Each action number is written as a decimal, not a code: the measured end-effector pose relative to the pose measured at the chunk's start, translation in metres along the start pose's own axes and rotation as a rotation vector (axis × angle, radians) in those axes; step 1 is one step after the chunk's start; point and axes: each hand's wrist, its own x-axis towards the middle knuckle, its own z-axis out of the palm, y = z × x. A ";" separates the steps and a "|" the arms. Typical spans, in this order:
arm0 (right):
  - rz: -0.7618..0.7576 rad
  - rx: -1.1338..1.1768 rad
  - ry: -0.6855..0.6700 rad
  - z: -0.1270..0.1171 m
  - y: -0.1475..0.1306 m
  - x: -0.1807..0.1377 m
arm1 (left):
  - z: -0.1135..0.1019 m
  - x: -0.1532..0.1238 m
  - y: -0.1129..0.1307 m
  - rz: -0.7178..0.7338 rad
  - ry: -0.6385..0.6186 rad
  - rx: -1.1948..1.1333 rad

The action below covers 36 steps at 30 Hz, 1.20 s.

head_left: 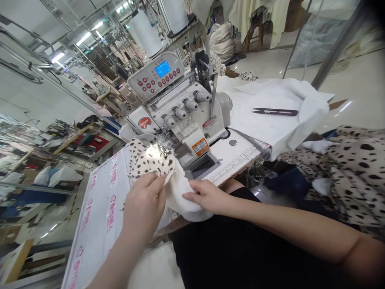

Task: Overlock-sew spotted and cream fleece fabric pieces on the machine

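Observation:
An overlock sewing machine point(192, 116) stands on the table in front of me, its small lamp shining on the stitching area. Spotted fleece fabric point(147, 160) lies under the presser foot, with its white underside point(177, 192) folded out toward me. My left hand point(147, 196) pinches the fabric's near edge between thumb and fingers, just in front of the foot. To its right, my right hand point(204, 196) grips the white part between thumb and forefinger. The white cloth hangs over the table's front edge near my lap.
Dark thread snips point(275, 112) lie on white cloth point(288, 92) at the right. Spotted fabric point(355, 168) is heaped beyond it, lower right. Thread cones point(146, 34) stand behind the machine. The table point(99, 208) at left bears pink print.

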 end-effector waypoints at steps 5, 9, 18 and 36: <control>-0.023 -0.035 -0.003 -0.004 -0.003 -0.002 | 0.011 -0.002 0.011 -0.024 0.174 0.036; -0.045 -0.044 0.010 -0.005 -0.006 -0.006 | 0.014 -0.006 0.011 0.062 0.162 0.031; -0.057 -0.065 0.049 -0.007 -0.008 -0.003 | 0.022 -0.001 0.015 0.230 0.232 0.140; -0.069 -0.028 0.086 -0.025 -0.009 0.028 | 0.031 -0.015 0.024 -0.225 0.333 -0.289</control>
